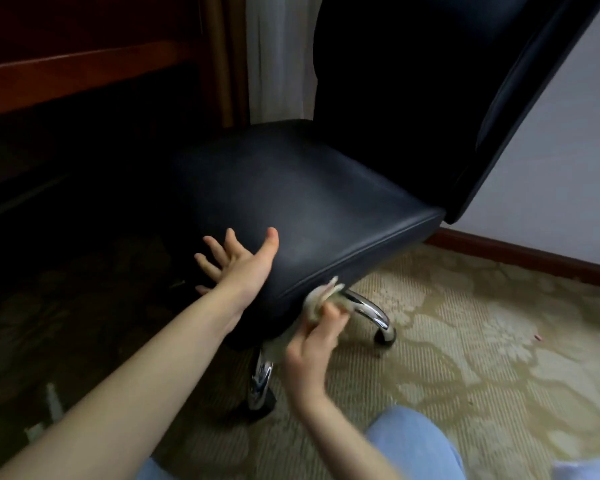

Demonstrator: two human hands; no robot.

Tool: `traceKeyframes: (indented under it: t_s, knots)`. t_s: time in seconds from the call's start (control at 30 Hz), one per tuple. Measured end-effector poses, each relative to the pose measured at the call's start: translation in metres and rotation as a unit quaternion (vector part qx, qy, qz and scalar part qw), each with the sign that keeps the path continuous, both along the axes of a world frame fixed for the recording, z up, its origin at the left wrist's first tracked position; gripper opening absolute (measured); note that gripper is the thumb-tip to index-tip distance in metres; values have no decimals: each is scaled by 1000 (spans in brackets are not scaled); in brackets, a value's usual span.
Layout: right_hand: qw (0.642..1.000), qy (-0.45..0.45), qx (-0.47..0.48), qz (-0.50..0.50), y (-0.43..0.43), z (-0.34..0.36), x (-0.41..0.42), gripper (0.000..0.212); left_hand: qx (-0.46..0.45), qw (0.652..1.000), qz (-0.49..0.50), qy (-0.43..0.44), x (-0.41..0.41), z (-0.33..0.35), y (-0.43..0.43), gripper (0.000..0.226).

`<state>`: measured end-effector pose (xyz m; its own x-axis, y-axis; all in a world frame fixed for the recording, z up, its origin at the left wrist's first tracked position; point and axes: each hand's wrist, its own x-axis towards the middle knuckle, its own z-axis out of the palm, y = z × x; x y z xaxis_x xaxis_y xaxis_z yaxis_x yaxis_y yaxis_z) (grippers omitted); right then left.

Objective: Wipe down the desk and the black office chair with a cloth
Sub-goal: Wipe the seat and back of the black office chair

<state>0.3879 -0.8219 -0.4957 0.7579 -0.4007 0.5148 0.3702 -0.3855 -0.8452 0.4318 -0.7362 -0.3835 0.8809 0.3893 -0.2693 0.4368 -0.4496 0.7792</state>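
The black office chair fills the middle of the view, its tall backrest rising at the upper right. My left hand lies with spread, straight fingers against the front left corner of the seat. My right hand grips a bunched pale cloth and holds it against the lower front edge of the seat, just above a chrome base leg. The dark wooden desk stands at the upper left, mostly in shadow.
A second chrome leg with a caster sticks out below the seat. Patterned beige carpet covers the floor to the right. A white wall with a dark skirting board runs behind. My knees in blue jeans are at the bottom.
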Motion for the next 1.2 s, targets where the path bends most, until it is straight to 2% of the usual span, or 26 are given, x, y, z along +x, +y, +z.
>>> traceKeyframes:
  t_s: [0.1, 0.17, 0.23, 0.33, 0.47, 0.53, 0.63, 0.73, 0.77, 0.87, 0.93, 1.03, 1.2]
  knots:
    - [992, 16, -34, 122, 6, -16, -32, 39, -42, 999, -3, -3, -2, 0, -5, 83]
    - [985, 32, -66, 154, -10, -21, -39, 32, -69, 998, -4, -12, -5, 0, -8, 81]
    - [987, 33, -81, 136, -31, -20, -36, 42, -88, 996, -7, -20, -9, -2, -14, 80]
    - [998, 23, -21, 53, -60, -3, -20, 62, -89, 996, -10, -19, -12, -3, -31, 82]
    - [997, -51, -15, -54, -87, 52, 15, 35, -114, 993, -5, -16, -10, -6, -60, 82]
    - [997, -49, -41, -51, -90, 78, 34, 26, -135, 991, 6, -19, -11, -5, -75, 79]
    - [993, -15, -114, -27, -84, 98, 51, 34, -210, 975, 49, -47, -13, 2, -81, 72]
    - [969, -27, -237, -68, -75, 92, 40, 35, -285, 945, 119, -104, -3, -1, -57, 88]
    - [954, -48, -286, -80, -71, 84, 32, 32, -266, 943, 157, -120, 3, 0, -44, 83]
    - [884, -117, -439, -107, -65, 54, 13, 24, -169, 939, 266, -138, 30, 6, 3, 46]
    - [852, -173, -482, -111, -79, 41, 19, 22, -124, 938, 295, -136, 44, 11, 34, 43]
    - [843, -222, -481, -94, -108, 36, 32, 22, -33, 946, 294, -134, 53, 13, 71, 45]
    - [839, -219, -492, -75, -169, 38, 56, 24, 59, 957, 260, -110, 46, 4, 126, 49]
